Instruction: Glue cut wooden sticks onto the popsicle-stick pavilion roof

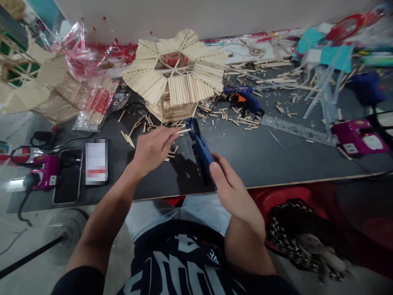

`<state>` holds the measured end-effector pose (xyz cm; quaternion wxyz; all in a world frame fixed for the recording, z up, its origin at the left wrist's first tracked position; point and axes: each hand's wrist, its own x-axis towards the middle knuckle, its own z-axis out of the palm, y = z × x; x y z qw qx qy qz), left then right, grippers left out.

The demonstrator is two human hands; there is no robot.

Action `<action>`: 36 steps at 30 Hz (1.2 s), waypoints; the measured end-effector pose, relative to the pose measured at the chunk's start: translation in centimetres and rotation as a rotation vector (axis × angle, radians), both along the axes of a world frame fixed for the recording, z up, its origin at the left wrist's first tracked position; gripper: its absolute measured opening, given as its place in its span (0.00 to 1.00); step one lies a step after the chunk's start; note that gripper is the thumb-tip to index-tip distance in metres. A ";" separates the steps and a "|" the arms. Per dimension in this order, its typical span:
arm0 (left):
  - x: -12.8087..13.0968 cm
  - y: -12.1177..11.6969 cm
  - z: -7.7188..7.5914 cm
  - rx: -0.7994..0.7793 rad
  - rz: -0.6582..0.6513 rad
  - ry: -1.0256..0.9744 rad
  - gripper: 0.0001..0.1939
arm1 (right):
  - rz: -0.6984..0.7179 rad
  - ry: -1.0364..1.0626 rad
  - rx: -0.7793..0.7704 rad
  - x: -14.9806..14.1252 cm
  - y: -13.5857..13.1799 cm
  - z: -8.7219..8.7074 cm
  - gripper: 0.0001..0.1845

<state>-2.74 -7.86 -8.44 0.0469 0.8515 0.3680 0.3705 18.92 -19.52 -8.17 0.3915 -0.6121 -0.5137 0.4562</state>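
My left hand pinches a thin wooden stick between thumb and fingers. The stick's far end lies at the head of a blue hand cutter, above the dark tabletop. My right hand is wrapped around the cutter's handles, which point back towards me. Whether the blades touch the stick I cannot tell. Just beyond my hands stands a star-shaped structure of wooden sticks. Short cut stick pieces lie around its base.
A blue glue gun lies right of the structure, near a clear plastic strip. Two phones and a purple power socket are at left. Another purple socket sits at right. A second stick structure stands far left.
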 end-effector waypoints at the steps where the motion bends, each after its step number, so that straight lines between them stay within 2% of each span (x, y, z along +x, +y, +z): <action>1: 0.0 -0.1 0.1 0.016 -0.001 -0.012 0.13 | -0.012 0.011 0.000 0.0 -0.1 -0.1 0.30; 7: 0.2 -0.3 0.6 0.105 -0.039 -0.056 0.09 | -0.041 0.057 -0.024 0.2 -0.7 -0.4 0.28; 17: 0.0 -0.1 -0.3 0.016 -0.018 0.066 0.11 | 0.027 0.016 0.005 -0.7 -0.6 0.3 0.27; 30: 0.2 -0.3 -0.4 0.007 -0.033 0.074 0.13 | 0.074 -0.095 0.054 -1.1 -0.4 0.5 0.28; 36: 0.2 -0.3 -0.4 0.054 -0.038 0.094 0.13 | 0.094 -0.114 0.084 -1.2 -0.4 0.8 0.27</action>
